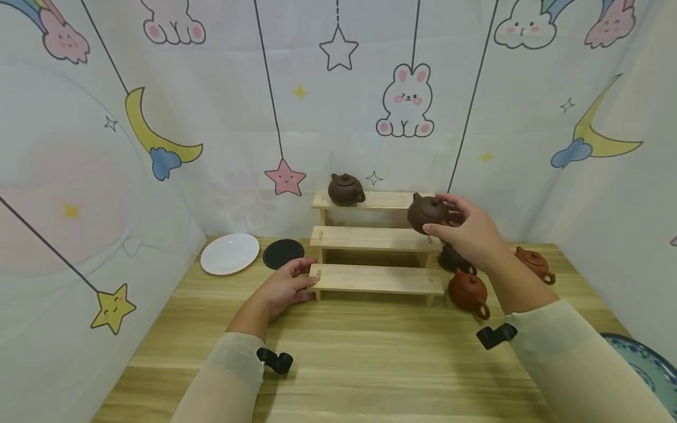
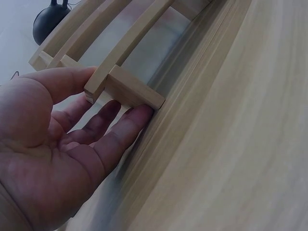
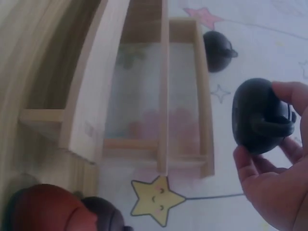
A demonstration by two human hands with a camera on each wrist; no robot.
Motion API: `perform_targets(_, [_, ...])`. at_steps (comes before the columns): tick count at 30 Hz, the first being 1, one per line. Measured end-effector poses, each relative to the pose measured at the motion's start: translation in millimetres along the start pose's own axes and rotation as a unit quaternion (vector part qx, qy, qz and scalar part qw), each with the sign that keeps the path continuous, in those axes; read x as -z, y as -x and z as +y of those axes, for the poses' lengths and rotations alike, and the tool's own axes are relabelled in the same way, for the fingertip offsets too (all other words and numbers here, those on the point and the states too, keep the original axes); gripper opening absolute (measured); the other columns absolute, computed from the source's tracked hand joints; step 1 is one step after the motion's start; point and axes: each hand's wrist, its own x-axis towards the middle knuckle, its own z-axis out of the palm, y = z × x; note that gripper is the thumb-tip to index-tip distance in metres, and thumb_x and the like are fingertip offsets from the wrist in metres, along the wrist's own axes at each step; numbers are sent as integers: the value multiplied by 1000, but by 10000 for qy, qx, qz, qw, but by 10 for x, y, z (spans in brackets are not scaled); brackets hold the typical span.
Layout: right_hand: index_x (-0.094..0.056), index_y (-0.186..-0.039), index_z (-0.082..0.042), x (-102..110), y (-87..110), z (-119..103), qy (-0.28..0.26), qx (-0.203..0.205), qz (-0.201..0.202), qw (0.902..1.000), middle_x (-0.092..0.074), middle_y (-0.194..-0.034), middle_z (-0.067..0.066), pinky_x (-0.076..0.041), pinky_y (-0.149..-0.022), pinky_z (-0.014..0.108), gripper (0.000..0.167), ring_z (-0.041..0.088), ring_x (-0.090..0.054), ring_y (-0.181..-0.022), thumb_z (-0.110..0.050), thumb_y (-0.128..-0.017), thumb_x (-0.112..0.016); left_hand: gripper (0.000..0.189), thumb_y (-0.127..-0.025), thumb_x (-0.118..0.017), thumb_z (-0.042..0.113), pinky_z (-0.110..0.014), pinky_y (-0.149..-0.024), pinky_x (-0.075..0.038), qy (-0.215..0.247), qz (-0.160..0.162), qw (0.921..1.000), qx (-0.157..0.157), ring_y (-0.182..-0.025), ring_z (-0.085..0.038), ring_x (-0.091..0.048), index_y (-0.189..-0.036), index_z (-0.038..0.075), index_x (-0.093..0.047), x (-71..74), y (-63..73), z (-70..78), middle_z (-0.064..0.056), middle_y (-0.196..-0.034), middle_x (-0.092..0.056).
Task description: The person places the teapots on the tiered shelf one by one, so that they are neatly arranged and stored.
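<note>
My right hand (image 1: 473, 235) grips a dark brown teapot (image 1: 427, 212) by its handle side, thumb low and fingers behind. The pot is held up near the right end of the top shelf of a three-step wooden stand (image 1: 375, 279). From the right wrist view, this teapot (image 3: 260, 115) appears apart from the shelves. My left hand (image 1: 285, 288) holds the left end of the lowest step. In the left wrist view its thumb (image 2: 72, 82) lies on the board end, with the fingers around the leg. A second dark teapot (image 1: 346, 190) stands on the top shelf at the left.
Right of the stand, a red-brown teapot (image 1: 468, 291) sits in front of a partly hidden dark one (image 1: 453, 257). Farther right is an orange-brown teapot (image 1: 534, 264). A white plate (image 1: 230, 254) and a black disc (image 1: 283, 254) lie left; a blue-patterned dish (image 1: 647, 367) shows lower right.
</note>
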Motion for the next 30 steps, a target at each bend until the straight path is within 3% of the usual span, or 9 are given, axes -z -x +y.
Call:
perform_targets(8, [-39,-166,-30,-141,-471,-194,-6,70,121,9999,-43,-170,7,-53,-114,54,85,31,-50,-150,-45,-94,-82,62,-106,-65,9,-49,-109,-59,-40,-9,10000,45,-130,-25,-62,-162,9,-38,14,-16,9,-18,-164,-39])
perform_targets(15, [-42,-165,-28,-182,-776,-217,99,52,38,9999,-45,-168,11,-51,-117,55,79,33,-48,-149,-38,-97,-80,64,-106,-64,9,-50,-111,-58,-15,-37,10000,61,-131,-26,-62,-163,8,-35,-8,-12,-1,-18,-166,-38])
perform_targets(22, [-43,-165,-25,-213,-946,-234,265,15,-117,9996,-47,-166,14,-46,-121,55,78,35,-46,-151,-35,-97,-80,64,-107,-64,9,-50,-111,-58,-12,-63,10000,35,-128,-23,-63,-163,7,-35,-5,-6,7,-19,-165,-39])
perform_targets(30, [-41,-165,-24,-247,-1008,-216,186,-66,-136,9997,-45,-167,18,-43,-124,55,78,37,-45,-152,-33,-98,-79,63,-107,-64,9,-51,-111,-57,-5,-56,10000,48,-129,-23,-63,-163,7,-35,-13,11,26,-19,-166,-38])
